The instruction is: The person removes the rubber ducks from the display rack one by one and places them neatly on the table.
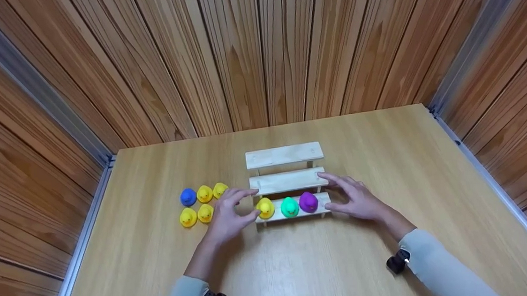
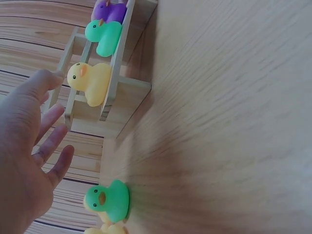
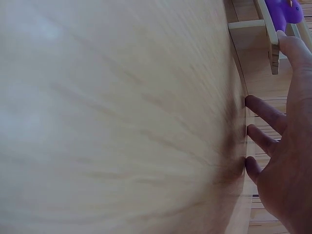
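A three-step wooden rack [image 1: 287,182] stands on the table. Along its lowest step sit a yellow rubber duck [image 1: 265,208], a green rubber duck [image 1: 290,207] and a purple rubber duck [image 1: 308,202]. My left hand [image 1: 227,216] is at the rack's left end, thumb and fingers spread apart beside the yellow duck, with a gap to it in the left wrist view. At the right end, my right hand [image 1: 359,200] has its thumb against the lowest step's end, near the purple duck [image 3: 279,14]. Its index finger reaches the middle step; the other fingers are extended.
Left of the rack, a blue duck [image 1: 188,197] and several yellow ducks [image 1: 188,217] stand grouped on the table [image 1: 282,269]. Another green duck [image 2: 116,201] shows in the left wrist view, behind my left hand in the head view. Wood-plank walls [image 1: 237,56] enclose the table.
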A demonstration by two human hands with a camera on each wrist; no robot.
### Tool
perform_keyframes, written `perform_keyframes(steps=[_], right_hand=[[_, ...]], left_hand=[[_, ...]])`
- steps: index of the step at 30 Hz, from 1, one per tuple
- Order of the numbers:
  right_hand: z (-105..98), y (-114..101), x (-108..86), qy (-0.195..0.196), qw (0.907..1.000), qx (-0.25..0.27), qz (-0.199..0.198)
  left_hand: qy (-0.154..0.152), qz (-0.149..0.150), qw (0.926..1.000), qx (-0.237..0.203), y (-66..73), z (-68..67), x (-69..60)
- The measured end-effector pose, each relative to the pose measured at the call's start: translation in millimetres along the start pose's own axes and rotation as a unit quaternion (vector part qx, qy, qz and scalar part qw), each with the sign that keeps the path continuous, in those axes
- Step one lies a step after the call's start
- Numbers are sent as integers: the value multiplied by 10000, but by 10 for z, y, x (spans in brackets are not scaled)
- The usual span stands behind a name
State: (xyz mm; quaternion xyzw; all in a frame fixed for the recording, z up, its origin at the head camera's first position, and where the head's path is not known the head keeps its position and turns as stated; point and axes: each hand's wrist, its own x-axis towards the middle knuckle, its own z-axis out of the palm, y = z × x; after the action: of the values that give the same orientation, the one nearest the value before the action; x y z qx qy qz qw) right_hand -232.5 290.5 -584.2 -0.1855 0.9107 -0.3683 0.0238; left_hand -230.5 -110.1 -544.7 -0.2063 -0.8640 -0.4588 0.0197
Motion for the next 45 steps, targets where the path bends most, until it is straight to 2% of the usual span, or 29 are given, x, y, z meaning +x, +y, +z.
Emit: perform_keyframes(steps=[5, 10, 15, 24, 33, 45], right_hand=[[13, 2, 4, -24, 10000, 36, -56], [17, 6, 3, 53, 10000, 24, -67], [8, 7, -2, 74, 9999, 8, -68], [8, 7, -1, 35, 10000, -2, -29], [11, 13, 3, 33, 10000, 80, -20], [10, 3, -7, 53, 10000, -28, -73]], left_hand=[[-7, -81, 10000, 53, 0, 33, -2], [-7, 91, 10000, 37, 5, 60, -6], [-117, 116, 9998, -59, -1, 103, -13], [-336, 67, 9993, 156, -14, 188, -17], [-408, -28, 9992, 41, -29, 203, -2], [-379, 89, 9988, -300, 20, 184, -4]])
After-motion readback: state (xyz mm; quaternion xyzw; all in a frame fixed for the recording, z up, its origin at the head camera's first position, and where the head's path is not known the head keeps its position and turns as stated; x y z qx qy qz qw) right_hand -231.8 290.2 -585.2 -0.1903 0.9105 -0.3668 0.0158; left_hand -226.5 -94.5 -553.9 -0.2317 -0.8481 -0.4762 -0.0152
